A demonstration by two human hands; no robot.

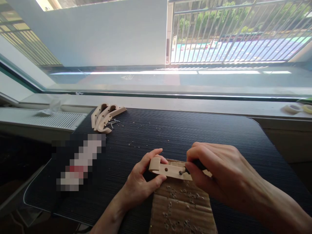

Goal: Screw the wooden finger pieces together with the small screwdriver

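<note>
My left hand point(143, 178) grips the curled end of a beige wooden hook point(172, 169), its thumb on the near side and fingers behind. The hook lies across a piece of corrugated cardboard point(182, 208) marked with many small holes. One hole in the hook is bare, and a screw point(180, 173) sits in the hole beside it. My right hand point(214, 169) is closed around the dark handle of a screwdriver point(198, 164). Its tip meets the screw head. The right end of the hook is partly hidden behind my right hand.
Several similar hooks point(102, 117) lie at the table's far left corner, with loose screws point(112, 123) beside them. Small crumbs dot the black table point(136, 130). A blurred-out pale object point(83, 159) lies left. Tape rolls point(292, 108) rest on the windowsill.
</note>
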